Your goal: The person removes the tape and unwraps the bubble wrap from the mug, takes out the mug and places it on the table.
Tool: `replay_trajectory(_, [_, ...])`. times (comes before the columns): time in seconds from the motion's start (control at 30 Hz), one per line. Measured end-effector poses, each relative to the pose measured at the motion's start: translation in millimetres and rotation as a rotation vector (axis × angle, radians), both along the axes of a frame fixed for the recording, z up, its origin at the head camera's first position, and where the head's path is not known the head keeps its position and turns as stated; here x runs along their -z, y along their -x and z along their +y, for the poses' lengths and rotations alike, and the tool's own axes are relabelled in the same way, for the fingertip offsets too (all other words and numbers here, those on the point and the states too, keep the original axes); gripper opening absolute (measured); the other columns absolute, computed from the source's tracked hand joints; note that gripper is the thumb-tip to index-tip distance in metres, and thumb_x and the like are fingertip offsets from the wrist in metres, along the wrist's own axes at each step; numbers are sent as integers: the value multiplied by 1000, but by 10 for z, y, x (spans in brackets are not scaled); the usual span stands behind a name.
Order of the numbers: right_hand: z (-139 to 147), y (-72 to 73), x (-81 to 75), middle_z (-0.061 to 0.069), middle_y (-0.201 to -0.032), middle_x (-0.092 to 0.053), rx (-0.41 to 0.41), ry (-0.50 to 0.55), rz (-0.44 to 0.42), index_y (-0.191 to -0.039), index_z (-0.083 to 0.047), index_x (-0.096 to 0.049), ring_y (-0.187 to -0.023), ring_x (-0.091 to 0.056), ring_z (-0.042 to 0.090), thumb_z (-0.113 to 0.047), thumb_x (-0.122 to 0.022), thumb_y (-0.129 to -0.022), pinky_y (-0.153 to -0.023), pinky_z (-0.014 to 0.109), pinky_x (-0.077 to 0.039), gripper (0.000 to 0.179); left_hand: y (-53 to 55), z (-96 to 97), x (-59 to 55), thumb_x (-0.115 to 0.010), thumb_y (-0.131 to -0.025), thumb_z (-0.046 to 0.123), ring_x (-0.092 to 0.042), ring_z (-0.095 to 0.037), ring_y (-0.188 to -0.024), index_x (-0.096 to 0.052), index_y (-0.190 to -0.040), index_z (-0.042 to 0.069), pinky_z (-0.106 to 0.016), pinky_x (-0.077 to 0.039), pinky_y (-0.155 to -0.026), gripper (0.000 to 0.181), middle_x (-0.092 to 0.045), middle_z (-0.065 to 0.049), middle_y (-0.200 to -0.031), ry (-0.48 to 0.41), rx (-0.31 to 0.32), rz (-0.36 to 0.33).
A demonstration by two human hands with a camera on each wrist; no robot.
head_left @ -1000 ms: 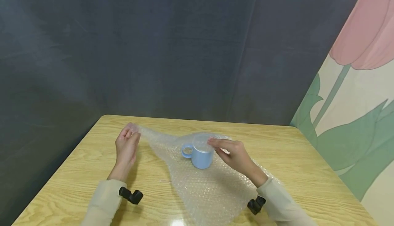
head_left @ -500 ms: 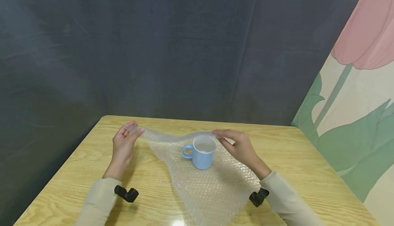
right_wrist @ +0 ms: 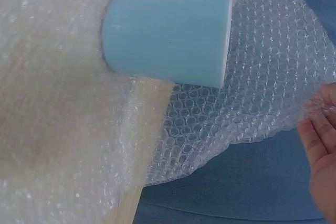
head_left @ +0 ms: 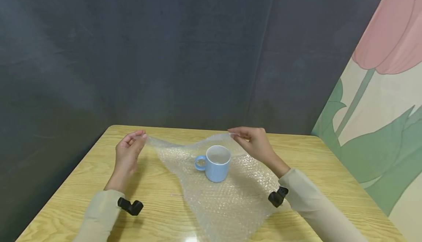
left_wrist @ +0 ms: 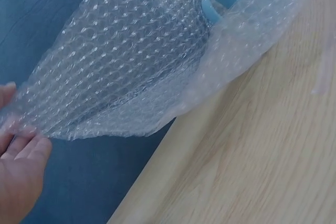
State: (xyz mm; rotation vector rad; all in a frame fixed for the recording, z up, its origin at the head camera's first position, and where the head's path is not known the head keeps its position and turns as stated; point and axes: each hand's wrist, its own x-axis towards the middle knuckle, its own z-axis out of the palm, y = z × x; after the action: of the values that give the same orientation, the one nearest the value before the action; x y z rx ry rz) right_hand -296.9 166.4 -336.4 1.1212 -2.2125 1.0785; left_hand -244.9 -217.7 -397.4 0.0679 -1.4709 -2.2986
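A light blue mug [head_left: 217, 168] with a white inside stands upright on a sheet of bubble wrap [head_left: 224, 205], its handle pointing left. My left hand [head_left: 126, 154] pinches the sheet's left far corner, raised off the table. Behind and to the right of the mug, my right hand [head_left: 255, 145] pinches the raised far edge between thumb and fingers. In the left wrist view the bubble wrap [left_wrist: 131, 51] slopes from my fingers to the mug's handle [left_wrist: 211, 4]. The right wrist view shows the mug's side [right_wrist: 165, 38] with the lifted sheet behind its rim.
The wood-grain table [head_left: 158, 212] extends on both sides of the sheet. A dark curtain [head_left: 184, 51] hangs behind its far edge. On the right is a wall with a painted tulip [head_left: 382, 37]. A small clear strip [head_left: 176, 194] lies left of the sheet.
The right hand has come away from above the mug's rim and risen backward with the wrap's far edge, uncovering the mug's opening. The left hand has shifted slightly left.
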Motion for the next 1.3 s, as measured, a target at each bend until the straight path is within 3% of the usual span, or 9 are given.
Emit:
replay_trajectory(0.2, [-14,141,21,7,-97,-73,22,71,-52,-103,-3,-75,-84,-71,18,1,-69,-88,-69,25,-57,16,-7,-104,18,-63,-93,0,-60,-12,-112,-53,-125,-9,-24,-44,-96,35,-65,-4,-118,8,133,77])
replay_trajectory(0.33, [-9,205,39,8,-97,-73,48,73,-64,-104,-3,-74,-83,-71,18,-4,-70,-89,-67,25,-57,16,2,-149,35,-65,-91,-2,-58,-14,-114,-49,-132,-9,-24,-44,-97,45,-63,-6,-123,72,149,71])
replay_trajectory(0.5, [-17,294,47,11,-99,-72,60,100,-65,-106,0,-73,-83,-71,23,-3,-70,-89,-67,26,-57,18,30,-194,55,-68,-88,-3,-58,-13,-114,-56,-128,-6,-24,-45,-95,42,-64,-4,-123,126,124,67])
replay_trajectory(0.67, [-18,381,64,12,-99,-72,46,115,6,-104,3,-73,-86,-71,25,4,-71,-85,-70,21,-56,19,76,-215,61,-74,-85,3,-65,-10,-101,-66,-116,-5,-23,-49,-89,33,-69,-7,-114,243,10,73])
replay_trajectory(0.77, [-8,436,77,12,-98,-72,51,73,134,-103,2,-74,-85,-71,23,6,-73,-82,-70,22,-56,21,106,-230,48,-77,-84,9,-67,-8,-95,-70,-110,-5,-21,-51,-85,30,-71,-6,-107,384,-88,77])
replay_trajectory(0.97, [2,522,79,11,-100,-72,54,-56,412,-104,-1,-75,-86,-71,26,9,-76,-78,-69,37,-58,28,169,-277,2,-76,-86,18,-66,-1,-83,-74,-103,0,-15,-52,-74,25,-73,-8,-99,708,-251,97])
replay_trajectory(1.17, [6,580,68,13,-106,-71,67,-148,539,-108,-1,-73,-90,-70,29,8,-75,-78,-70,41,-58,31,256,-281,-25,-76,-85,14,-64,5,-75,-76,-97,1,-11,-51,-67,17,-73,-11,-94,846,-353,156])
replay_trajectory(1.3, [5,639,97,14,-106,-71,79,-159,572,-108,0,-73,-91,-70,29,8,-75,-78,-69,41,-58,31,316,-291,-4,-76,-85,10,-61,8,-72,-76,-94,1,-10,-49,-64,13,-73,-10,-90,896,-392,171])
